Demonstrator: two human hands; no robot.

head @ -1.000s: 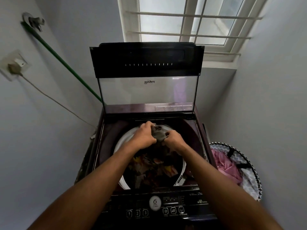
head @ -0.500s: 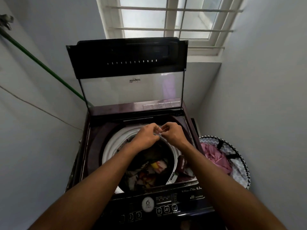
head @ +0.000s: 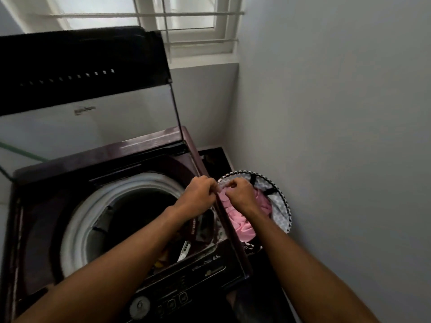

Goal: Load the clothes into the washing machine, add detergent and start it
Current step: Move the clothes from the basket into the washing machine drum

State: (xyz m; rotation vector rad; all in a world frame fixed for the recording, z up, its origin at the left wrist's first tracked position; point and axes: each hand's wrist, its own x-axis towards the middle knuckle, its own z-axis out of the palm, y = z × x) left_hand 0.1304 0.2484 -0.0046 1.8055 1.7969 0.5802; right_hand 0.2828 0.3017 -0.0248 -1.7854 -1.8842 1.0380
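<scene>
Both hands, left hand (head: 200, 194) and right hand (head: 238, 194), fingers curled with nothing visibly held, hover directly above the pink clothes (head: 240, 220) in the basket (head: 283, 206), right nearer.

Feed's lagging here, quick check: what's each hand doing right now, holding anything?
Left hand: fingers curled, pinching something small; what it is cannot be told.
Right hand: fingers curled, pinching the same small thing, above the laundry basket.

Dark floor (head: 270, 276) carries washing machine (head: 205, 269); laundry basket (head: 283, 206) just beside it.

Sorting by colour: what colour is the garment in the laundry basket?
Pink garment, clearest in the head view.
</scene>
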